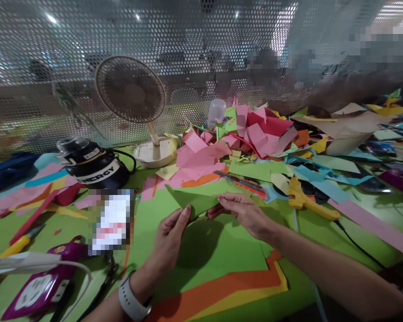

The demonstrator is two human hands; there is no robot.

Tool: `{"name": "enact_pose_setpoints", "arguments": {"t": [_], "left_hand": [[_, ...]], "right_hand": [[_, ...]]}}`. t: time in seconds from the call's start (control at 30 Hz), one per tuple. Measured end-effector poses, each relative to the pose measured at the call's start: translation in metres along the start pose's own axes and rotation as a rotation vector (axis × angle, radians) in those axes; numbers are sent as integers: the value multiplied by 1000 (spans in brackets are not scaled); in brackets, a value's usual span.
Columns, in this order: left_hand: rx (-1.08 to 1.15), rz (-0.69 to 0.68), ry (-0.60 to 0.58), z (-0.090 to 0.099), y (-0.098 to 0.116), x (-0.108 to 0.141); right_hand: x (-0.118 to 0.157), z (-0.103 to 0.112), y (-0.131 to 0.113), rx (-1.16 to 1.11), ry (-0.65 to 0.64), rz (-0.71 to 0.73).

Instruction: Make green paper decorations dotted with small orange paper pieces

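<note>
Between my two hands is a folded piece of green paper point(193, 200), raised a little above the table. My left hand point(173, 232) pinches its lower left edge, thumb on top. At the right end, my right hand point(240, 208) grips the paper between thumb and fingers; some fingertips are hidden behind it. Beneath them lies a large green sheet point(221, 255), with orange paper point(218, 286) and yellow paper point(248, 299) showing under its near edge. Just beyond my right hand is a utility knife point(243, 182) lying on paper.
A yellow glue gun point(312, 203) lies to the right, its cord trailing nearer. Pink and red scraps point(204, 154) heap up at the back. At left are a fan point(130, 91), a black bottle point(94, 165), a phone-like item point(110, 221) and a purple power strip point(40, 281).
</note>
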State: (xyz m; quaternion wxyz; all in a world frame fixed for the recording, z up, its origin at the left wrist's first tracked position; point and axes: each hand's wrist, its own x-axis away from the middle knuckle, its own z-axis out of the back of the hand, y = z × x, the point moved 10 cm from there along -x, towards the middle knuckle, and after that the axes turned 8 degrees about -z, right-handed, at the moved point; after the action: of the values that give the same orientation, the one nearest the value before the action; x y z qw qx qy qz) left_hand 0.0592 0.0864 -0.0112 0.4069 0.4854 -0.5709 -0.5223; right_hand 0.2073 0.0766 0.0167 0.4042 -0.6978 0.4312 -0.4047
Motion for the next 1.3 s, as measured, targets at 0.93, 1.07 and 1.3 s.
{"name": "enact_pose_setpoints", "arguments": {"t": [0.93, 1.07, 1.3], "left_hand": [[281, 141, -142, -27, -3, 7], [231, 97, -122, -25, 2, 5], [212, 47, -123, -24, 6, 3]], "right_hand": [[-1, 9, 9, 151, 171, -54], [-1, 3, 9, 163, 113, -33], [-2, -1, 11, 165, 83, -15]]}}
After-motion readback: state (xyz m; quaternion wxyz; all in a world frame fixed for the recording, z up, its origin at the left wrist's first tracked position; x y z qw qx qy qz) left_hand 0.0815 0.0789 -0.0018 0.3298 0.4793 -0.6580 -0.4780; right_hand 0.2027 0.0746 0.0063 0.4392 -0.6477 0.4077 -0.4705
